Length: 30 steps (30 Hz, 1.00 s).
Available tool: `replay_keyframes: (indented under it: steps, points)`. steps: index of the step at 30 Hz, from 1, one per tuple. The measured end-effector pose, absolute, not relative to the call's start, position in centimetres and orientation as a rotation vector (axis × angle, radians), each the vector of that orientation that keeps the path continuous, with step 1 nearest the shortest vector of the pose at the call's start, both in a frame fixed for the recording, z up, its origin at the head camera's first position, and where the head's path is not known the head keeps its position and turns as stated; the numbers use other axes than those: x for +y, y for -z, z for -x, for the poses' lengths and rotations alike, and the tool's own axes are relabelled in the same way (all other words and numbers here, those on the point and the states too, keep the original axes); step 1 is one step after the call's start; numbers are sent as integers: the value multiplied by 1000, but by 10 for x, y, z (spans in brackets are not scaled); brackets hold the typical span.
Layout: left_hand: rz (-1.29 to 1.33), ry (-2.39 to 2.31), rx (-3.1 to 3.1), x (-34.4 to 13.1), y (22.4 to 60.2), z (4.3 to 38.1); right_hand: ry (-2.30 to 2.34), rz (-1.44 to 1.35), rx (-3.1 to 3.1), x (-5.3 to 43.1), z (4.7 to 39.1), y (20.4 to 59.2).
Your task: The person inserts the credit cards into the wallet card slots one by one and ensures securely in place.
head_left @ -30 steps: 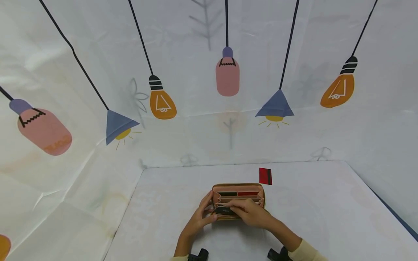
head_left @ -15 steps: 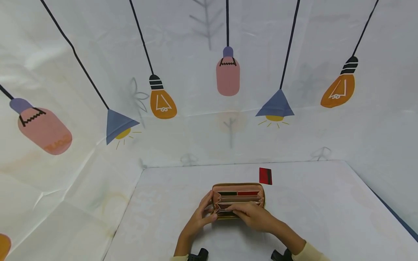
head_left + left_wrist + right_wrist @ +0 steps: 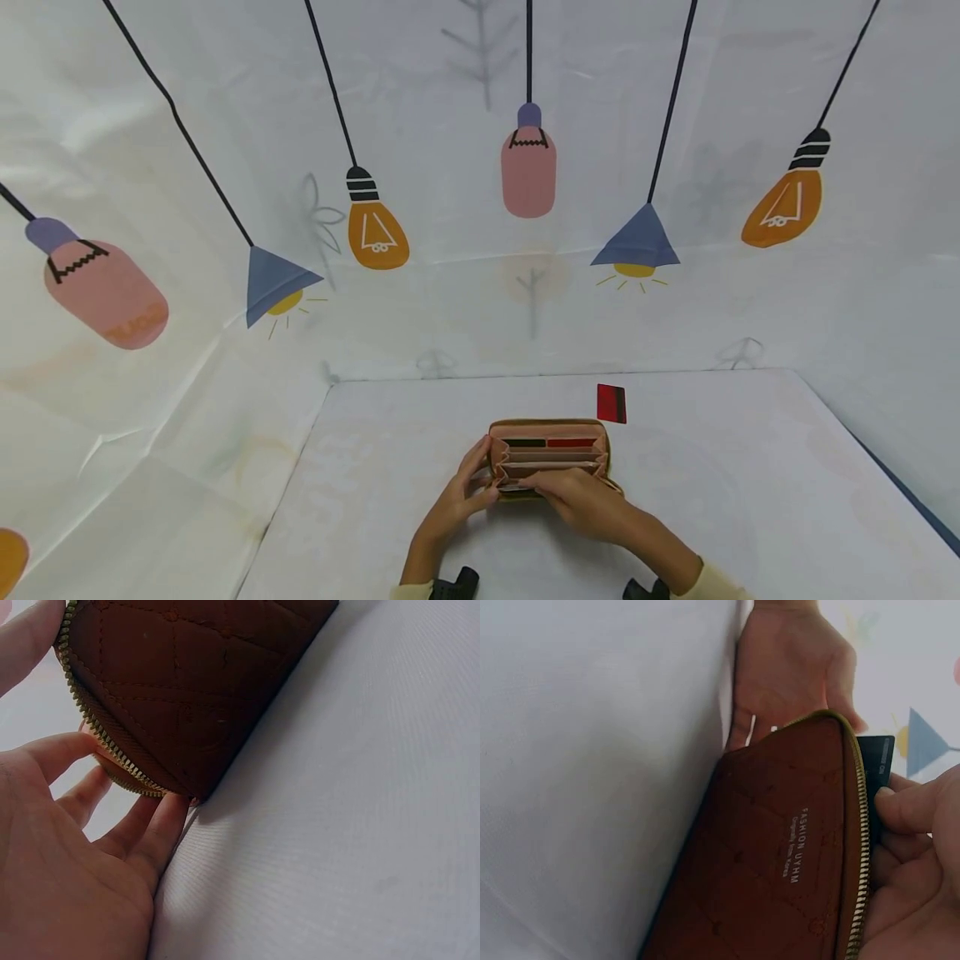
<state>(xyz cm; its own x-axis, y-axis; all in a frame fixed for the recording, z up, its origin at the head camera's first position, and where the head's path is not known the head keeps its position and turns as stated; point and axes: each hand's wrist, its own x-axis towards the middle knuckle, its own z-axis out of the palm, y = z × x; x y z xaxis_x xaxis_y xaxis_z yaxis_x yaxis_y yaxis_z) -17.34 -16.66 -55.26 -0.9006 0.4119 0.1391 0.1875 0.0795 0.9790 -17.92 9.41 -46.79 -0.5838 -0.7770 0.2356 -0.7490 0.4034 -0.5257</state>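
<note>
A brown quilted wallet (image 3: pixel 551 429) stands unzipped on the white table, its pink compartments facing up. My left hand (image 3: pixel 453 502) steadies its left end, with thumb (image 3: pixel 30 645) and fingers at the gold zipper edge. My right hand (image 3: pixel 588 504) reaches over the near side of the opening. In the right wrist view, its thumb and fingers pinch a black card (image 3: pixel 877 754) that juts partly above the zipper edge. A dark card (image 3: pixel 522 443) and a red card (image 3: pixel 570 443) show in the wallet's far slots.
Another red card (image 3: pixel 611 403) with a dark stripe lies on the white table (image 3: pixel 720 467), just beyond the wallet's far right corner. Behind the table hangs a white sheet (image 3: pixel 450 317) printed with lamps and bulbs.
The black card, tilted up out of the wallet's near side earlier, has sunk lower into it under my right hand. My left hand keeps its hold on the wallet's end.
</note>
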Motion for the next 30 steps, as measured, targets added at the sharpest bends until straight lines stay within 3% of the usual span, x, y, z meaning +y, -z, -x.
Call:
replay_keyframes:
  steps: [30]
  points:
    - [-639, -1939, 2169, -167, 553, 173, 455, 1736, 2917, 81, 169, 466]
